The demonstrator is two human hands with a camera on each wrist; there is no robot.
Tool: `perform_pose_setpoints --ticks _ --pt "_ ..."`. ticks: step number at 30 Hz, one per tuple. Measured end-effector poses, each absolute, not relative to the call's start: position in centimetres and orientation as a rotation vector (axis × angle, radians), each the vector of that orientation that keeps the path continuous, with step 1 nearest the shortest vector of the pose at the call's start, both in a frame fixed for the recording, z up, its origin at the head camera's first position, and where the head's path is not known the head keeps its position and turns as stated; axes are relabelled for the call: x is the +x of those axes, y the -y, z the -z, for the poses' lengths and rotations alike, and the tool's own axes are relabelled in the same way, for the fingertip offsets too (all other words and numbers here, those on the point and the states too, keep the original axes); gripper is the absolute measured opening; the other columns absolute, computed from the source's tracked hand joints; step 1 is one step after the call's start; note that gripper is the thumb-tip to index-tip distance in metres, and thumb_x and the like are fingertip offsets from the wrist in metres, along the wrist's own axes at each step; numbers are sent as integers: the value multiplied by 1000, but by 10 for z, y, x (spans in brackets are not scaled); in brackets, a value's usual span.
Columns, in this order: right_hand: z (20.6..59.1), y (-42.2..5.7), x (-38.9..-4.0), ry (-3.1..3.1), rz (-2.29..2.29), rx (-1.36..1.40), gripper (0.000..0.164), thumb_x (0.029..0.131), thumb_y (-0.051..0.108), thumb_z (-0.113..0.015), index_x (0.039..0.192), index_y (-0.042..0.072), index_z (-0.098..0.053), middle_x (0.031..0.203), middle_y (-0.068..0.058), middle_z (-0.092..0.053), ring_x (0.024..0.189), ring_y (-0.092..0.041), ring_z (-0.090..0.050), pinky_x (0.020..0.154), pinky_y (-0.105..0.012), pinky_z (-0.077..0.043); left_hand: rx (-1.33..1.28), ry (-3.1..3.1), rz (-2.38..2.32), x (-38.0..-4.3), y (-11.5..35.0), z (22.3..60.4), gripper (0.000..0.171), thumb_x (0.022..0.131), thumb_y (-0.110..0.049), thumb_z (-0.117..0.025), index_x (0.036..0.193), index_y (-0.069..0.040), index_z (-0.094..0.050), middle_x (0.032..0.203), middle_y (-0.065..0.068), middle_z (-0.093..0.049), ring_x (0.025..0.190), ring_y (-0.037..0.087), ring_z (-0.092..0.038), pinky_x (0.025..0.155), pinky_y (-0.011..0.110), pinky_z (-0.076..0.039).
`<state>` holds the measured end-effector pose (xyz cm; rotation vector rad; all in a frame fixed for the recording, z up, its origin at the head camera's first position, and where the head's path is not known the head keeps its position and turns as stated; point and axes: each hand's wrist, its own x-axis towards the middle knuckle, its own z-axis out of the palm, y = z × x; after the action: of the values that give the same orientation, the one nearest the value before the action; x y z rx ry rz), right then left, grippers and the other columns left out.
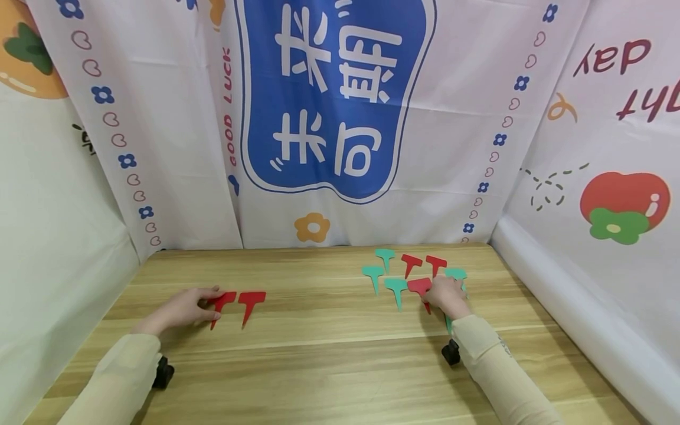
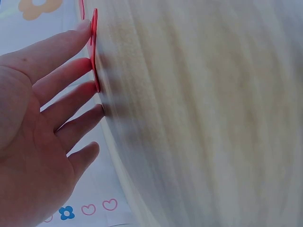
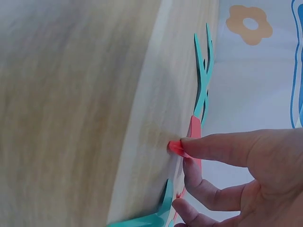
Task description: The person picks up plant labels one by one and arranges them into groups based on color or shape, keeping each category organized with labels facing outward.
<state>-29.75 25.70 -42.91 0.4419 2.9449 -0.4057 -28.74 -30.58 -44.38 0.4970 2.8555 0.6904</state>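
On the left of the table, two red T-shaped plant labels lie side by side. My left hand (image 1: 186, 307) touches the nearer red plant label (image 1: 225, 298) with spread thumb and fingertips. The left wrist view shows this red label (image 2: 95, 52) edge-on against the fingertips. The second red label (image 1: 251, 298) lies just right of it. At the right, my right hand (image 1: 448, 295) pinches a red plant label (image 3: 175, 147) between thumb and forefinger. Another red label (image 1: 419, 285) shows beside these fingers, partly covered. Teal labels under the right hand are partly hidden.
Around the right hand lie teal plant labels (image 1: 395, 287) and further red ones (image 1: 411, 262), several in all. Behind the wooden table (image 1: 319, 354) hangs a printed cloth (image 1: 467, 118); cloth also lines both sides.
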Motion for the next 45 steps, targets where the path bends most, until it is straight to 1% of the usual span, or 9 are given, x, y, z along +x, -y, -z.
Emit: perform_pose_setpoints --ticks 6,13,20,23,27,29,37,42,45 --pt "427 -255 -296 -2934 408 448 28 81 27 -71 87 0 -65 115 -33 -53 119 -53 -35 97 -69 -33 505 -2862 -673 -288 307 445 66 81 -38 -73 132 -1 -54 143 24 -42 129 53 -34 99 66 -32" --pt "427 -257 -297 -2939 420 417 28 82 28 -70 86 1 -65 120 -36 -50 121 -57 -33 98 -71 -30 512 -2867 -680 -290 307 445 66 81 -38 -73 132 -1 -54 143 24 -42 130 53 -33 100 66 -31" --pt "429 -260 -296 -2957 442 380 27 83 30 -69 83 4 -64 114 -30 -54 118 -57 -35 96 -72 -30 524 -2871 -666 -291 308 446 67 80 -40 -73 132 -1 -55 143 23 -43 129 52 -36 100 65 -33" --pt "430 -261 -297 -2957 443 373 27 84 32 -69 83 5 -65 115 -30 -54 120 -58 -34 96 -73 -29 527 -2867 -672 -291 308 446 67 81 -39 -73 132 -1 -55 143 24 -43 129 52 -36 100 65 -33" --pt "430 -262 -297 -2958 435 351 29 84 35 -67 78 7 -64 115 -29 -54 118 -57 -35 95 -72 -31 528 -2868 -674 -291 308 446 66 81 -39 -73 131 -1 -55 142 24 -43 129 51 -36 100 65 -33" --pt "430 -262 -296 -2959 432 338 30 85 37 -66 75 9 -63 113 -27 -55 117 -55 -37 93 -71 -33 527 -2871 -671 -291 308 447 66 80 -39 -73 131 -1 -55 142 24 -43 128 51 -37 100 64 -34" --pt "431 -262 -296 -2986 455 324 34 85 37 -65 63 13 -54 90 -14 -54 107 -46 -42 88 -64 -38 534 -2869 -676 -292 308 447 65 81 -38 -73 131 -1 -55 142 24 -43 128 50 -39 100 62 -35" --pt "430 -261 -294 -3008 477 324 37 83 37 -66 58 15 -51 88 -12 -54 111 -47 -41 88 -64 -38 531 -2863 -676 -291 308 447 66 81 -39 -73 132 -1 -55 142 24 -43 128 50 -39 100 63 -35" --pt "429 -261 -294 -3014 474 325 39 83 38 -67 55 15 -50 84 -11 -53 109 -46 -42 86 -61 -39 527 -2861 -676 -291 308 447 66 81 -39 -73 132 -1 -55 143 24 -43 128 50 -38 100 63 -35"
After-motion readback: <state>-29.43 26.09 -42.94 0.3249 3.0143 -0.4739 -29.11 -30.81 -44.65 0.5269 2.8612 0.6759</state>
